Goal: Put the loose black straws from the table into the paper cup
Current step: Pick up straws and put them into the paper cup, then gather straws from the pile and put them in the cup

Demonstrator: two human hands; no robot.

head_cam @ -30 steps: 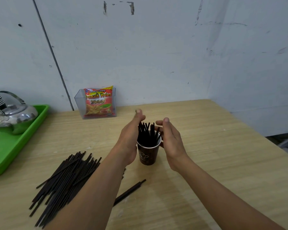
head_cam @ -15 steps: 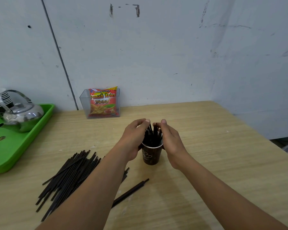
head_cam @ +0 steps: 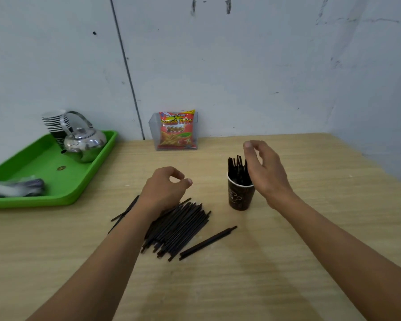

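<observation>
A dark brown paper cup [head_cam: 240, 196] stands upright on the wooden table with several black straws [head_cam: 237, 167] sticking out of it. A pile of loose black straws [head_cam: 178, 228] lies flat to the cup's left, and one separate straw [head_cam: 207, 242] rests in front of the cup. My left hand [head_cam: 166, 187] hovers over the far end of the pile, fingers curled and apart, holding nothing. My right hand [head_cam: 265, 171] is raised just right of the cup, fingers spread, empty, beside the straw tips.
A green tray [head_cam: 44, 181] at the left holds a steel kettle [head_cam: 85, 142], stacked cups [head_cam: 53, 121] and a blurred wrapped item. A clear holder with a snack packet [head_cam: 177, 130] stands by the back wall. The table's right edge runs near the wall corner.
Both hands let go of the straws in the cup. My left hand moved left and down over the loose pile; my right hand opened and stayed beside the cup. The view shifted left.
</observation>
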